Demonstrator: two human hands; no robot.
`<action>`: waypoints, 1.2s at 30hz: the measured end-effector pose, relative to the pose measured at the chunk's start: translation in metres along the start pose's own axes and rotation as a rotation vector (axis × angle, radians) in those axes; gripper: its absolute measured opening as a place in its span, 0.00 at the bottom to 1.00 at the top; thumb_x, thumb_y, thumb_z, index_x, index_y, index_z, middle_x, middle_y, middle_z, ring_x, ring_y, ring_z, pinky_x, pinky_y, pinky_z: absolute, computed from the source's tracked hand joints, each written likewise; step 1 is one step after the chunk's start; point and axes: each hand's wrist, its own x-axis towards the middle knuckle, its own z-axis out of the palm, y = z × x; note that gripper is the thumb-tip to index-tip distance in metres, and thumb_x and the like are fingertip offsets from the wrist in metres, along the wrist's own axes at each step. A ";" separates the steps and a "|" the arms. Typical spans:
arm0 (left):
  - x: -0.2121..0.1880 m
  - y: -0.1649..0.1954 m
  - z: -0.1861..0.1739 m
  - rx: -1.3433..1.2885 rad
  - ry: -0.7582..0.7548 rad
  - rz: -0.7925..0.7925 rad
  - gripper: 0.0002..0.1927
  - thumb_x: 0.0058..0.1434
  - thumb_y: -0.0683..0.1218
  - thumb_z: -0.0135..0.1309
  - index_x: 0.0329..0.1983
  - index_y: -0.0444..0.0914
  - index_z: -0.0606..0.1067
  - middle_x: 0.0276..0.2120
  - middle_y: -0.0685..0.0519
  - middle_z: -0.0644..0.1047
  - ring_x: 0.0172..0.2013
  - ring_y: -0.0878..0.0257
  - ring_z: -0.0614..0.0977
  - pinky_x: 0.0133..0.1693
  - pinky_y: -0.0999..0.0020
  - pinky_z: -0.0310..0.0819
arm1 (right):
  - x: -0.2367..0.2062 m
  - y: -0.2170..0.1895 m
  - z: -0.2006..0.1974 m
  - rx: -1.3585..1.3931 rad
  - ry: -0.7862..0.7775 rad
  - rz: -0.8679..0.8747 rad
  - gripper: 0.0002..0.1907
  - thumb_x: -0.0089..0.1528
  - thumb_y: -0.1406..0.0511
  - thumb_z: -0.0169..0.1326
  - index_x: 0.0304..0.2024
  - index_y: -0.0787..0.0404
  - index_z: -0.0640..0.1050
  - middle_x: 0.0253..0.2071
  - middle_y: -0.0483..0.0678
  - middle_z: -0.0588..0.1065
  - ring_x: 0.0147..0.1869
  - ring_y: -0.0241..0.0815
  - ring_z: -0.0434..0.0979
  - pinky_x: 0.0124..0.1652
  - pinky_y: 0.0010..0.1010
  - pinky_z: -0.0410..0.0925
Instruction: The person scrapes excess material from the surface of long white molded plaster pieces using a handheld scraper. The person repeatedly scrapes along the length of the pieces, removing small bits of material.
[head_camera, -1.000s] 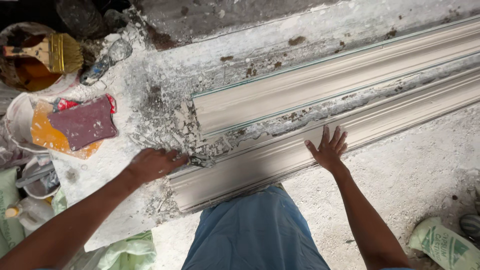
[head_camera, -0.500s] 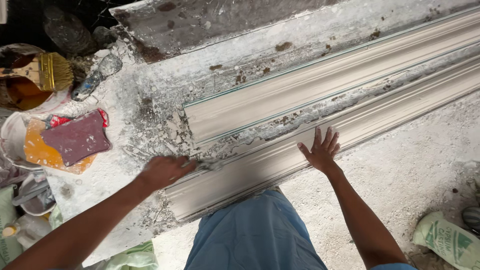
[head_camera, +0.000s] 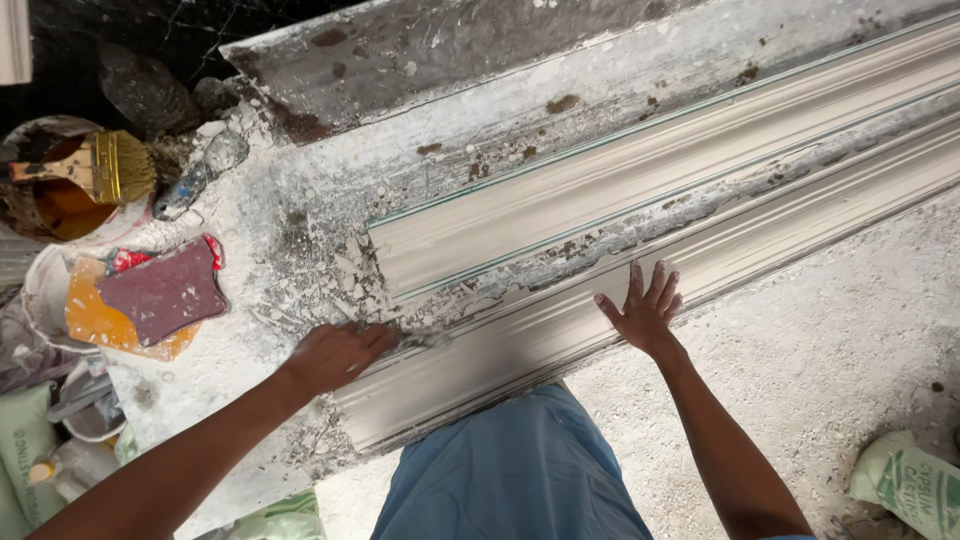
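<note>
Plaster moulding under flat, spread right hand; left hand curled on a blurred tool, unclear; brittle edge might chip under pressure.

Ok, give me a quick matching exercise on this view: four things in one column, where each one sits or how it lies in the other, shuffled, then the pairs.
Things:
1. left hand
2. right hand
3. paintbrush
4. dark red cloth

Places or states:
A. lies across a bucket of orange-brown liquid
B. flat, fingers spread, on the near moulding
C. lies on an orange pad at the left
D. closed on something near the moulding's broken end, beside plaster flakes

Pairs: 1-D, 2-B, 3-A, 4-C
</note>
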 end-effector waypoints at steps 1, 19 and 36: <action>0.015 0.005 0.002 -0.027 -0.040 -0.025 0.26 0.67 0.41 0.43 0.69 0.42 0.64 0.61 0.49 0.73 0.40 0.50 0.85 0.38 0.59 0.84 | 0.001 0.000 0.000 0.012 -0.001 -0.010 0.62 0.55 0.28 0.40 0.78 0.50 0.35 0.77 0.66 0.19 0.76 0.70 0.04 0.65 0.75 0.21; 0.091 0.024 0.005 0.109 0.021 0.123 0.26 0.70 0.41 0.45 0.71 0.39 0.60 0.56 0.46 0.73 0.38 0.52 0.83 0.35 0.59 0.85 | 0.000 0.005 0.000 -0.004 -0.021 -0.016 0.62 0.55 0.28 0.39 0.78 0.51 0.36 0.77 0.65 0.19 0.76 0.69 0.04 0.66 0.75 0.22; 0.113 0.025 -0.020 0.212 -0.013 0.167 0.26 0.71 0.40 0.45 0.72 0.38 0.59 0.51 0.48 0.76 0.42 0.51 0.83 0.33 0.62 0.85 | -0.001 0.008 -0.001 -0.021 -0.090 -0.008 0.62 0.56 0.27 0.37 0.78 0.51 0.36 0.76 0.65 0.18 0.75 0.69 0.02 0.66 0.73 0.21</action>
